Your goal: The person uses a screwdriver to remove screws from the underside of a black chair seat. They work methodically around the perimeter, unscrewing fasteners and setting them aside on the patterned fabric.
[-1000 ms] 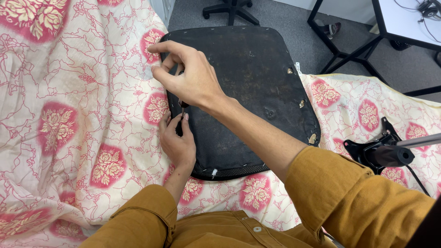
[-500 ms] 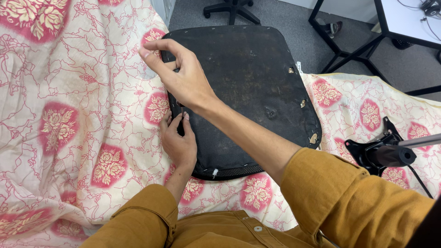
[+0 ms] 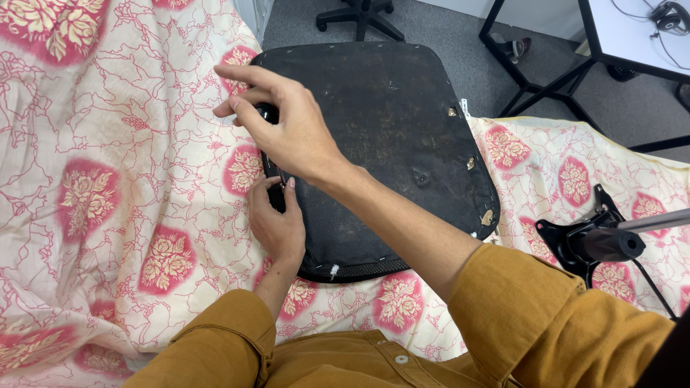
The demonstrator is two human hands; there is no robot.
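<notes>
A floral cloth (image 3: 108, 179), cream with red patches, is spread under the work. The left hand (image 3: 279, 223) is rested on the left edge of the black seat pad (image 3: 388, 144), fingers curled against it. The right hand (image 3: 287, 126) is closed around a dark screwdriver handle (image 3: 267, 113), held upright over that edge. A black chair mechanism (image 3: 596, 241) is seen at far right.
</notes>
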